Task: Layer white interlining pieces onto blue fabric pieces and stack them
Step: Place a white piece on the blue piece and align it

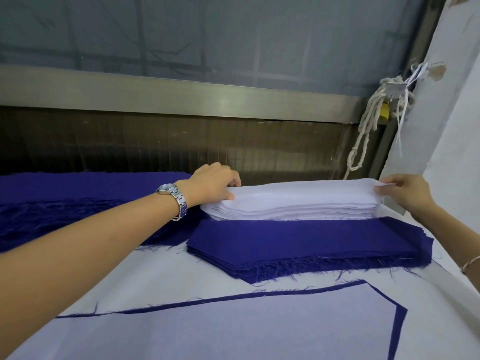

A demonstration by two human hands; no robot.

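Observation:
A thick stack of white interlining pieces [298, 201] lies across the far part of a stack of blue fabric pieces [311, 242]. My left hand [213, 183], a metal watch on its wrist, pinches the top white layer at the stack's left end. My right hand [405, 190] pinches the top layers at the right end. In front, near me, a white interlining piece [233, 328] lies flat on a single blue piece [400, 326] whose edge shows as a border.
A white cloth [168, 279] covers the table. More blue fabric [78, 201] with frayed edges is piled at the left. A metal rail [181, 97] and dark panel run behind. A knotted rope [368, 120] hangs at the back right beside a white wall.

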